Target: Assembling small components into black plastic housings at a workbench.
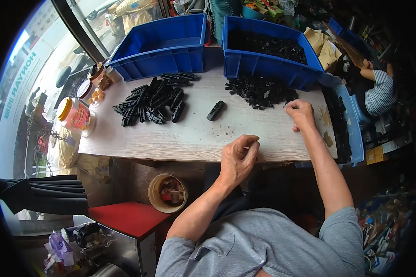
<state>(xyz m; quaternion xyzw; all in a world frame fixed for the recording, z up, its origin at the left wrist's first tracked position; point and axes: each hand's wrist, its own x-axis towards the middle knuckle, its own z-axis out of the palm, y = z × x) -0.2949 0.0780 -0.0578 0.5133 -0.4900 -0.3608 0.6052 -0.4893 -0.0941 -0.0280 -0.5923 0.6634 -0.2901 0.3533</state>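
Observation:
My left hand is over the table's near edge, its fingers curled and thumb pressed against them; anything held there is too small to make out. My right hand is beside a heap of small black parts, at its right end. Its fingertips are pinched together, and I cannot tell what lies between them. A single oblong black plastic piece lies on the table, ahead of my left hand. Further left is a pile of long black plastic pieces.
Two blue bins stand at the back: the left bin and the right bin, holding small black parts. Lidded jars line the table's left end. A lighter blue tub adjoins the right edge. A bucket is below. Another person sits at far right.

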